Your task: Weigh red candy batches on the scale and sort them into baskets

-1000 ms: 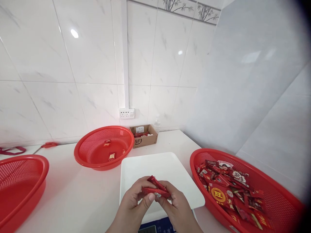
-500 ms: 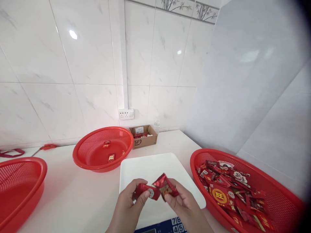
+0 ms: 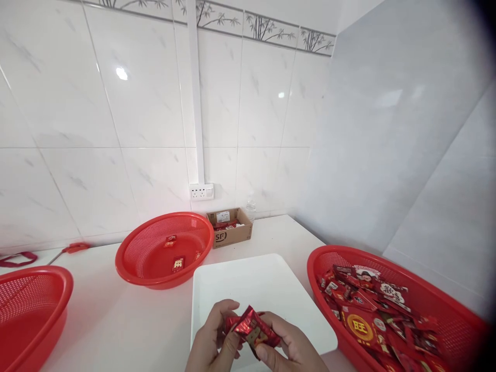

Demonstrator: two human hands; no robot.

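Over the white scale plate (image 3: 248,281), my right hand (image 3: 289,341) is closed on a shiny red candy packet (image 3: 256,330) with a gold-toned print. My left hand (image 3: 217,336) is closed just beside it, its thumb at the packet's left end. A second red packet (image 3: 229,323) shows between my left fingers, mostly hidden behind the first one. The two packets overlap, and both hands nearly meet. Close to my right hand stands a red basket (image 3: 321,253) heaped with red snack packets (image 3: 360,325).
Behind the scale to the left, a red basket (image 3: 127,271) holds a few small packets (image 3: 178,264). An SF cardboard box (image 3: 234,236) with red packets and a clear bottle (image 3: 250,207) stand by the wall. Another red basket (image 3: 58,289) is at far left.
The two packets, held apart side by side before, now overlap as my hands have come together. My view has tilted up slightly, so the scale's keypad is out of sight.
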